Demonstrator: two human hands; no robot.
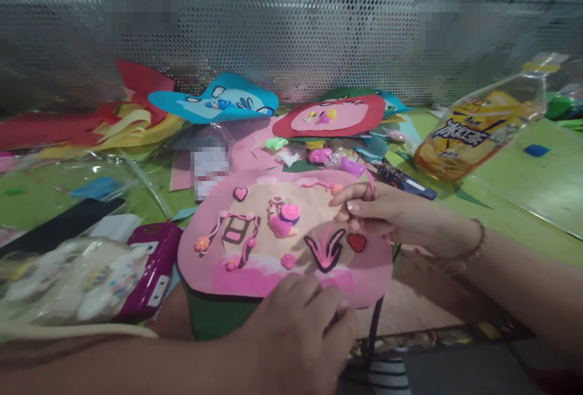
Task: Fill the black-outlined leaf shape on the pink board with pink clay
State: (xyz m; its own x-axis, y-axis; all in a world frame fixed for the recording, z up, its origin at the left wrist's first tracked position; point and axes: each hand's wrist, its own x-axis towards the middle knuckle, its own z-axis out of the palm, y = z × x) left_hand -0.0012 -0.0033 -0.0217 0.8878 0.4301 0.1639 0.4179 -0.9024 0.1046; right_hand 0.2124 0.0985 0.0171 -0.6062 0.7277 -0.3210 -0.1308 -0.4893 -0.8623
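Note:
A pink cloud-shaped paper card with a beige middle lies before me. On it sit a pink clay snail, a pink paper heart, a red heart, a black-edged pink grass shape and a clay swing frame with small flowers. My right hand is over the card's right side, near an orange clay flower; its fingers are pinched together, and what they hold is unclear. My left hand is curled at the card's near edge, its fingertips hidden.
Behind the card are lumps of wrapped clay, a blue paper piece and a red one. An iced tea bottle leans at right. A purple case and clear pouch lie left. A perforated metal panel stands behind.

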